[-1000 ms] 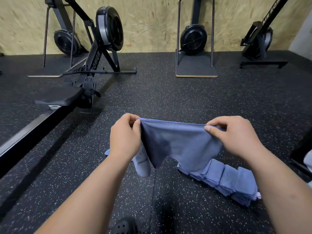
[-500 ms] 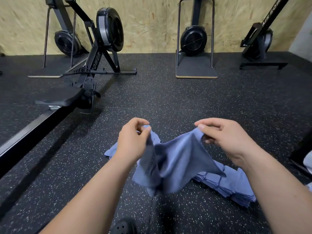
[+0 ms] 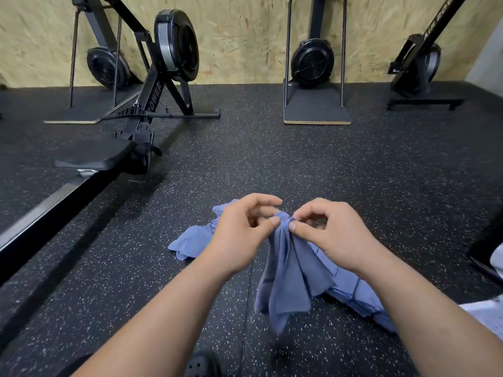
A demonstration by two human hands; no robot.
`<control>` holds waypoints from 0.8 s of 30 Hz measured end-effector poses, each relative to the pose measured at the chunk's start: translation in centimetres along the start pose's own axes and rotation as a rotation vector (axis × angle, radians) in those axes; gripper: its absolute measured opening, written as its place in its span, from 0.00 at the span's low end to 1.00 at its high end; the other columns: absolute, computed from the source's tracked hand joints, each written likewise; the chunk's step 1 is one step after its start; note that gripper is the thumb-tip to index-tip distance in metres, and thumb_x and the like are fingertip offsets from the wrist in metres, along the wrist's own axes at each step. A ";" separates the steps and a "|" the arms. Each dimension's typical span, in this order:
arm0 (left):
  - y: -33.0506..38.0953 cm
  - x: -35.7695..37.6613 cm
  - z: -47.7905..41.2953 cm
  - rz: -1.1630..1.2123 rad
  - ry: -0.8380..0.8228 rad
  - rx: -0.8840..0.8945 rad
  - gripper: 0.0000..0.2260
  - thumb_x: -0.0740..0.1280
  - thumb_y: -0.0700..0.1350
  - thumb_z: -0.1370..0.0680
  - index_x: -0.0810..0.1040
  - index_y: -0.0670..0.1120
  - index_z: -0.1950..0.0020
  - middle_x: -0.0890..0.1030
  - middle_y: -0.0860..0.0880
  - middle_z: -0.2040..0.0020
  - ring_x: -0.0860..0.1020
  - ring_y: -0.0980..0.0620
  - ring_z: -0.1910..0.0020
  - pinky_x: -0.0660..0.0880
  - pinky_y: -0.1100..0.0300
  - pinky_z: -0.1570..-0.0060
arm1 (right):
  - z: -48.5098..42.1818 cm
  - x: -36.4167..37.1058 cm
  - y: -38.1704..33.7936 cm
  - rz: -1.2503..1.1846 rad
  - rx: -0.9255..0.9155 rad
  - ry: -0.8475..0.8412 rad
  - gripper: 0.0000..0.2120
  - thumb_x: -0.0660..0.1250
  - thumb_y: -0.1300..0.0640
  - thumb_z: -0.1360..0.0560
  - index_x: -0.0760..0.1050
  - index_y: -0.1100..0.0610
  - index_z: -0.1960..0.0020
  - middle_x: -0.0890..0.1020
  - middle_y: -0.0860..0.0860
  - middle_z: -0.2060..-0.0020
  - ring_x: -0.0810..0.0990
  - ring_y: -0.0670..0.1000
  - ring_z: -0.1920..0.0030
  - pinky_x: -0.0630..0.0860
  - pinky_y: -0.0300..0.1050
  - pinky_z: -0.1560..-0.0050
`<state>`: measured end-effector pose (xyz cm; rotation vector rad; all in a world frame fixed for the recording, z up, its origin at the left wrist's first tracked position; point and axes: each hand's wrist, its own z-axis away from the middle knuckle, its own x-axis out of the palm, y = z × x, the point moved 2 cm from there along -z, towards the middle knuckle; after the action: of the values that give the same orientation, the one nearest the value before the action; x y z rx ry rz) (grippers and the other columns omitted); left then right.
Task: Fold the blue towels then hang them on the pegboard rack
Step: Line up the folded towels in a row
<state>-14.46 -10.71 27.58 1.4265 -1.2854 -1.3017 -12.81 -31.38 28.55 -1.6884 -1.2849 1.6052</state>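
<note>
The fingertips (image 3: 275,221) of both hands meet at one spot. The left hand (image 3: 239,235) and the right hand (image 3: 329,235) each pinch the bunched top of the blue towel (image 3: 291,273) between thumb and curled fingers, thumb tips nearly touching. From that pinch the towel hangs straight down in loose pleats, its long axis vertical and its lower end clear of the floor (image 3: 272,164). The top edge is too gathered to tell whether the two corners are truly lined up.

Neither hand is nearer, since both hold the same point. The next move likely depends on one hand keeping the joined corners while the other slides down to take the hanging end.

Below and to the right of the fingers, partly under the right forearm, is a stack of folded towels (image 3: 351,292); the right hand is closer to it. To the left of the fingers, partly behind the left hand, a loose towel (image 3: 190,240) lies crumpled on the floor. Far beyond the fingers stands a rowing machine (image 3: 163,77). No pegboard rack is in view.
</note>
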 end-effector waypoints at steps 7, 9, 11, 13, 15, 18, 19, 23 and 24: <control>0.7 0.7 0.7 0.012 -0.046 0.060 0.16 0.79 0.44 0.23 0.83 0.51 0.37 0.85 0.45 0.48 0.77 0.53 0.58 0.79 0.50 0.51 | 0.0 0.6 0.1 -0.081 0.063 -0.011 0.06 0.79 0.56 0.25 0.82 0.52 0.55 0.86 0.49 0.66 0.78 0.47 0.64 0.78 0.55 0.53; 0.8 0.7 0.7 -0.022 -0.039 0.088 0.16 0.79 0.40 0.23 0.83 0.50 0.38 0.86 0.47 0.50 0.76 0.54 0.60 0.77 0.56 0.54 | 0.0 0.5 0.1 -0.107 0.058 -0.038 0.07 0.78 0.58 0.24 0.82 0.50 0.50 0.87 0.49 0.64 0.78 0.47 0.63 0.79 0.56 0.50; 0.9 0.7 0.7 -0.014 -0.046 0.093 0.14 0.76 0.37 0.21 0.82 0.49 0.38 0.87 0.47 0.50 0.79 0.47 0.59 0.77 0.51 0.54 | 0.0 0.3 -0.1 -0.121 0.037 -0.121 0.12 0.77 0.58 0.22 0.82 0.48 0.41 0.87 0.48 0.63 0.77 0.47 0.61 0.78 0.53 0.49; 1.0 0.6 0.7 -0.015 -0.052 0.090 0.12 0.73 0.35 0.20 0.82 0.48 0.39 0.88 0.49 0.50 0.82 0.44 0.55 0.78 0.50 0.51 | 0.1 0.1 -0.3 -0.142 0.029 -0.237 0.11 0.75 0.59 0.20 0.83 0.49 0.39 0.86 0.47 0.61 0.78 0.46 0.59 0.77 0.45 0.51; 1.0 0.3 0.7 -0.068 -0.043 0.103 0.11 0.71 0.35 0.19 0.83 0.48 0.40 0.87 0.52 0.51 0.82 0.54 0.54 0.76 0.60 0.51 | 0.2 0.0 -0.3 -0.122 0.026 -0.305 0.06 0.73 0.61 0.19 0.85 0.52 0.44 0.86 0.48 0.59 0.80 0.43 0.58 0.77 0.37 0.51; 1.2 0.0 0.7 -0.127 -0.040 0.119 0.10 0.73 0.37 0.19 0.83 0.48 0.40 0.87 0.53 0.52 0.82 0.58 0.54 0.74 0.66 0.51 | -0.1 -0.2 0.2 -0.072 0.011 -0.231 0.04 0.74 0.61 0.20 0.86 0.54 0.50 0.87 0.52 0.59 0.81 0.44 0.60 0.77 0.40 0.53; 1.2 0.0 0.7 -0.127 -0.044 0.116 0.10 0.74 0.38 0.20 0.83 0.48 0.41 0.87 0.52 0.53 0.82 0.59 0.55 0.74 0.67 0.53 | -0.2 -0.1 0.4 -0.046 0.002 -0.209 0.04 0.74 0.60 0.20 0.86 0.52 0.50 0.87 0.52 0.60 0.80 0.44 0.60 0.77 0.44 0.53; 1.1 0.1 0.6 -0.220 -0.013 0.106 0.10 0.79 0.41 0.24 0.84 0.50 0.45 0.86 0.54 0.58 0.79 0.59 0.61 0.72 0.67 0.59 | -0.1 0.8 0.9 0.032 -0.036 -0.241 0.03 0.76 0.55 0.21 0.84 0.48 0.50 0.86 0.47 0.63 0.79 0.45 0.62 0.80 0.56 0.52; 1.1 -0.1 0.5 -0.251 0.004 0.121 0.10 0.79 0.40 0.24 0.84 0.51 0.46 0.86 0.55 0.58 0.80 0.60 0.61 0.73 0.67 0.58 | -0.1 0.9 0.9 0.034 -0.049 -0.252 0.05 0.76 0.54 0.22 0.83 0.47 0.48 0.85 0.47 0.63 0.78 0.46 0.63 0.79 0.58 0.53</control>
<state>-15.12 -10.75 28.59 1.7192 -1.2291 -1.4016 -12.57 -31.03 27.36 -1.5820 -1.4318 1.8678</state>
